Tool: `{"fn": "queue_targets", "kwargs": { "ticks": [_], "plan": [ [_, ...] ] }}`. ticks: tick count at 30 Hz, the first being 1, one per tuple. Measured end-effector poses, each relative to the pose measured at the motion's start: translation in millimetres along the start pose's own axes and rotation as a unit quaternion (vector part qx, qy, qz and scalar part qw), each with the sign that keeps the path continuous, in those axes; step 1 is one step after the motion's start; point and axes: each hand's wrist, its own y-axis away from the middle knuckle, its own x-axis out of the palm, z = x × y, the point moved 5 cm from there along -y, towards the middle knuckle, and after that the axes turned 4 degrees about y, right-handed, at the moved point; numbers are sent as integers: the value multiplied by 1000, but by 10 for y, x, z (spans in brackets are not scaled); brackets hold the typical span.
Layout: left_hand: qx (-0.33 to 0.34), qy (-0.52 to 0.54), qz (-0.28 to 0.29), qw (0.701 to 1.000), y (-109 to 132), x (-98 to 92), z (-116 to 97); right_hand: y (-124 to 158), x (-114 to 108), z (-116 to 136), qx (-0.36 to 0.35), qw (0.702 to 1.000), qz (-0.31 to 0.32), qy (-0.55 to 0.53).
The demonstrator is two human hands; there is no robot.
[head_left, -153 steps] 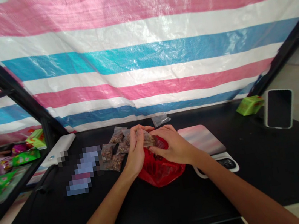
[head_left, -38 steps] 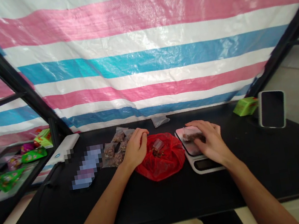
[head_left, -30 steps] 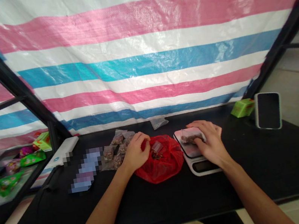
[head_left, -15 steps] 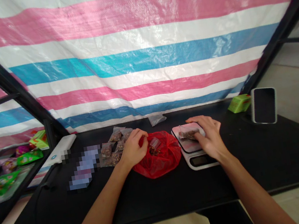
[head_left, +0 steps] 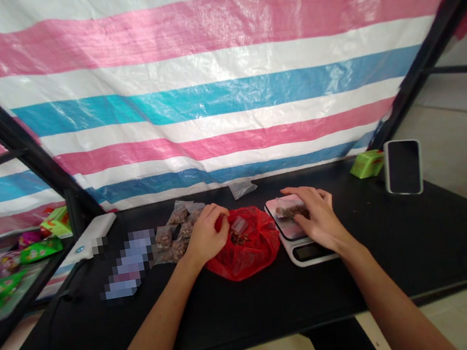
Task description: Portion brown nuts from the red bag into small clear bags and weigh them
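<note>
At the left rim of a red plastic bag (head_left: 251,258), my left hand (head_left: 208,236) has its fingers curled in and closed on the edge. Small brown dried pieces and a small clear packet (head_left: 239,226) lie inside the red bag. My right hand (head_left: 318,214) is over a white kitchen scale (head_left: 288,249), thumb and fingers around a small clear plastic bag (head_left: 288,211) of brown pieces resting on its plate. The fingers partly cover this small bag. The scale's display (head_left: 311,252) looks dark.
Several filled small bags (head_left: 175,232) lie left of my left hand. Behind is an unfilled clear bag (head_left: 243,188). A blurred-out item (head_left: 129,264), white power strip (head_left: 95,231) and cable are at left. A green box (head_left: 366,164) and a phone-like device (head_left: 403,167) stand at right.
My right hand has shifted slightly left over the small bag on the scale. My left hand stays at the red bag. The whole view has moved a little.
</note>
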Motion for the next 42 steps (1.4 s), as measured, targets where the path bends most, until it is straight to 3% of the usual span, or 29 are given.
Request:
{"fn": "queue_targets", "kwargs": {
  "ticks": [7, 11, 15, 19, 22, 30, 35, 38, 42],
  "plan": [
    [-7, -4, 0, 1000, -4, -15, 18, -5, 75, -38, -8, 1000, -5, 1],
    [-9, -5, -2, 1000, -5, -13, 33, -27, -3, 10, -9, 993, -20, -116],
    [-9, -6, -17, 1000, -6, -31, 53, -80, -82, 385, -37, 978, 1, -206],
    [-13, -8, -33, 999, -6, -53, 77, -135, 56, 833, -108, 977, 55, -178],
    [-10, -1, -39, 999, -7, -64, 78, -141, 241, 945, -143, 979, 90, -116],
    [-9, -13, -22, 1000, -8, -54, 34, -106, 429, 803, -131, 983, 108, -72],
    [-6, -12, -18, 1000, -5, -49, 31, -99, 286, 745, -73, 979, 47, -186],
    [-7, -10, -28, 1000, -7, -60, 56, -96, 129, 533, -19, 971, 2, -237],
    [-29, -2, -47, 998, 6, -59, 123, -112, 20, 165, 23, 996, -18, -88]
  ]
}}
